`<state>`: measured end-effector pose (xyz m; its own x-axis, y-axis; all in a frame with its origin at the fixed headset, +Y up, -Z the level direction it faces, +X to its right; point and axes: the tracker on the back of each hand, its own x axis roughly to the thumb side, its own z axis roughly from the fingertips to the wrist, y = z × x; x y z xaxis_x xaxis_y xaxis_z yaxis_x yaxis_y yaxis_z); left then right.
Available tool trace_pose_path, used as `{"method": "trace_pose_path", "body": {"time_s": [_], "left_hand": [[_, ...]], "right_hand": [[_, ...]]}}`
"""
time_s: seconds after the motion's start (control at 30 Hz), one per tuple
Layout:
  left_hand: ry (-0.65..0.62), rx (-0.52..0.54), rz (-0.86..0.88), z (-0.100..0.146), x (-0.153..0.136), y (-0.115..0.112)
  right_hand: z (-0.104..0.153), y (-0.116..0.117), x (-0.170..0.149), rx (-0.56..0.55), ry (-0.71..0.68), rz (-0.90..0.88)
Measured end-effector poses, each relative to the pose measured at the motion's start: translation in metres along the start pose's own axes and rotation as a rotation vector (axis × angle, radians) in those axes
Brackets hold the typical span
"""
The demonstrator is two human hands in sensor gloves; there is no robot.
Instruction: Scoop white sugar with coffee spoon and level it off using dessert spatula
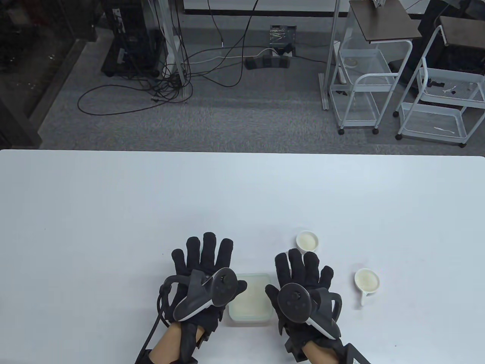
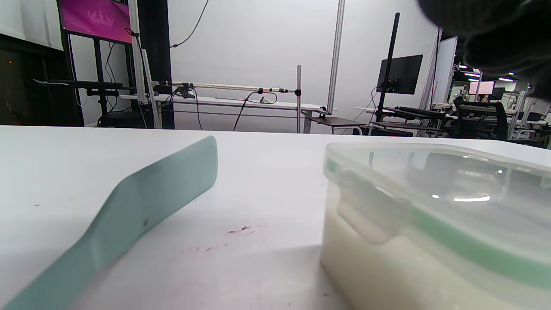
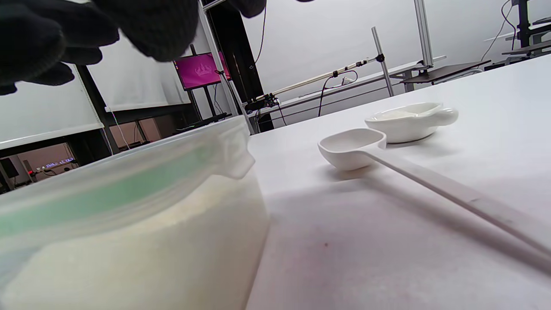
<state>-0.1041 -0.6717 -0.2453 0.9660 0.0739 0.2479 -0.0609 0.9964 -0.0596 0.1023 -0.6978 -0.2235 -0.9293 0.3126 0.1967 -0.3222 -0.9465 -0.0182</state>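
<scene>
Table view shows the white worktop filling the lower frame. Low in the middle sits a lidded clear container of white sugar. The left hand lies flat beside its left edge, fingers spread, gripping nothing; the right hand does likewise on its right. Under the left hand a pale green dessert spatula lies on the worktop; under the right, a white coffee spoon. Two small white dishes stand toward the lower right.
</scene>
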Motion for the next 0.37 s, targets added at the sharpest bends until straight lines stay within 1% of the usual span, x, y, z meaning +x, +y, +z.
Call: {"method": "trace_pose_path", "body": {"time_s": [0.37], "left_hand": [[0.001, -0.016, -0.006, 0.0007, 0.0009, -0.0002]], "right_hand": [[-0.0002, 0.0006, -0.0015, 0.010, 0.014, 0.002]]}}
